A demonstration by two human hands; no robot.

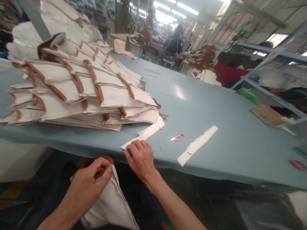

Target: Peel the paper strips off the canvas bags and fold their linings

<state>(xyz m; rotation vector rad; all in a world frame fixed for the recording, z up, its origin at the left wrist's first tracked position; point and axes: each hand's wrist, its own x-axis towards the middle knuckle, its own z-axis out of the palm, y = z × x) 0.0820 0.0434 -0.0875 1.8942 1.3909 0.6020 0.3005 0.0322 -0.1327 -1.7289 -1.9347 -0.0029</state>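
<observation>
A: What is nearest?
B: A cream fabric piece (111, 201) with brown edging. The left hand (96, 174) has thumb and fingers pinched on its top edge, just in front of the table (203, 102).
A: And the right hand (141, 156)?
B: It is apart from the left, back upward, fingers curled at the near end of a white strip (151, 129) on the table. I cannot tell whether it grips the strip.
A: What lies around them?
B: Right of the right hand, pink-handled snips (179, 137), then a second strip (200, 143). Beyond the left hand, a large pile of brown-trimmed cream pieces (115, 95).
A: Any containers?
B: Well to the right, a cardboard box (265, 115), contents unclear. Beyond it, blue shelving (279, 52) holds dark bundles. Farther ahead, a person (174, 47) in dark clothing.
</observation>
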